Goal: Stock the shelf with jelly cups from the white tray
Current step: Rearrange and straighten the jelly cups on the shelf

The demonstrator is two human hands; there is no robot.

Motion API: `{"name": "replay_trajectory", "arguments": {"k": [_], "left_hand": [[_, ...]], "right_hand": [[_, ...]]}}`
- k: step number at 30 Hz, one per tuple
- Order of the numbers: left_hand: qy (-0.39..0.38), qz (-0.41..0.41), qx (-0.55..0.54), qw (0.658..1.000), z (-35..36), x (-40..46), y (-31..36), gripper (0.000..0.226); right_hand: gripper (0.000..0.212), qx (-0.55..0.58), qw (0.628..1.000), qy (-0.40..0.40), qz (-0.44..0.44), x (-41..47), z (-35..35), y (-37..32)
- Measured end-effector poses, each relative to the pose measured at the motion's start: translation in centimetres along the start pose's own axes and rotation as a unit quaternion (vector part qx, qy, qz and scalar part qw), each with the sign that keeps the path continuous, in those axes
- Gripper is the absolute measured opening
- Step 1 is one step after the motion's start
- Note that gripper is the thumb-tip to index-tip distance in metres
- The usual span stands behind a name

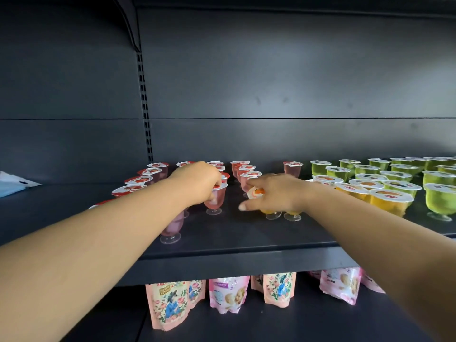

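Both arms reach onto a dark shelf [222,245]. My left hand [197,180] grips the top of a pink jelly cup [217,199] that stands on its clear foot in a row of pink cups. My right hand [274,193] covers two orange jelly cups [283,214], fingers closed over their lids; only their feet and a bit of lid show. More pink cups [244,172] stand behind, orange cups [387,201] and green cups [441,201] to the right. The white tray is not in view.
Another pink cup [171,229] stands under my left forearm near the shelf's front edge. A white and blue packet [14,185] lies at the far left. Pink snack pouches [227,294] hang on the shelf below. The slotted upright [145,107] divides the back panel.
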State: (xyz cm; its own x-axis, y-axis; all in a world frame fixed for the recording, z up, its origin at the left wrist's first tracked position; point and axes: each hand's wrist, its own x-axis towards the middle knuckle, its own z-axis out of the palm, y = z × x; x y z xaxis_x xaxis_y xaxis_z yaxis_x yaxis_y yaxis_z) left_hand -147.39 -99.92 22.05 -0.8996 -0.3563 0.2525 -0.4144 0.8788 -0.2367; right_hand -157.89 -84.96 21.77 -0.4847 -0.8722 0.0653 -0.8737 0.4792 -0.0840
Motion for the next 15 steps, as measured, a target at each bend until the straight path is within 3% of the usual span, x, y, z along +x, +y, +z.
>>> {"name": "replay_trajectory", "arguments": {"k": [3, 6, 10, 15], "left_hand": [[0.006, 0.005, -0.004, 1.000, 0.2, 0.0, -0.6, 0.011], [0.010, 0.024, -0.006, 1.000, 0.2, -0.1, -0.5, 0.010], [0.007, 0.032, -0.001, 0.999, 0.0, 0.0, -0.1, 0.012], [0.007, 0.024, 0.008, 1.000, -0.3, 0.4, 0.0, 0.011]], "right_hand": [[0.061, 0.069, 0.996, 0.057, 0.031, 0.7, -0.5, -0.6], [0.037, 0.121, 0.984, 0.105, 0.074, 2.3, -0.9, -0.5], [0.023, 0.200, 0.973, 0.046, 0.105, 4.0, -1.4, -0.5], [0.025, 0.127, 0.983, 0.009, 0.130, 4.6, -1.5, -0.5]]}}
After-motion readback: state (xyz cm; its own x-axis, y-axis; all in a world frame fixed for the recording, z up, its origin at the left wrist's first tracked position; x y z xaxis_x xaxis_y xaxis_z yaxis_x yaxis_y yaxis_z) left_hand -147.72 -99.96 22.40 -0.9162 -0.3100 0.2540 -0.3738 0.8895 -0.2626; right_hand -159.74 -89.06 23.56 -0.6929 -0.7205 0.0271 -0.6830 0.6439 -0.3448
